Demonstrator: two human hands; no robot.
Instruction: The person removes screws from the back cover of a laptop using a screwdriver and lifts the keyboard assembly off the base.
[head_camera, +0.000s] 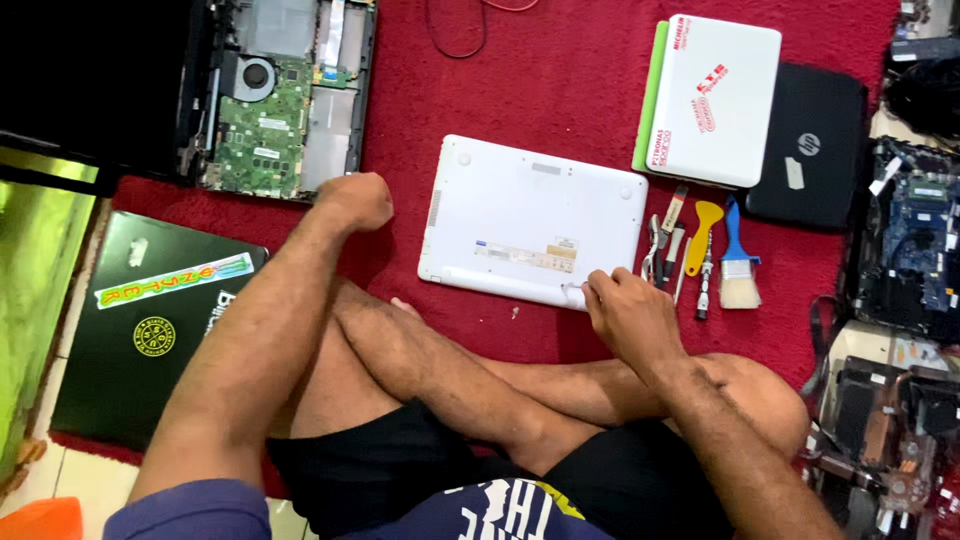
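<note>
Red carpet (560, 70) covers the floor, and a person sits cross-legged at its near edge, bare knees folded in front. Dead centre lies a white laptop (530, 220), flipped bottom-up, its near long edge facing the person. The right hand (630, 310) is on that near edge, at the laptop's near right corner, fingers curled down and pinched against the casing; whether anything small sits between the fingertips, I cannot tell. The left hand (355, 200) hangs above the carpet just left of the laptop, balled into a loose fist, nothing visible in it.

Just right of the laptop, a row of tools lies on the carpet: a yellow pry tool (702, 232), a blue-handled brush (738, 270), a slim screwdriver (704, 285). Beyond them, toward the far edge, a white closed laptop (715, 95) sits beside a black closed laptop (810, 145). At the far left corner, an opened laptop chassis (285, 100) shows its green board and fan. Near left, a dark laptop with stickers (150, 320) lies flat.
</note>
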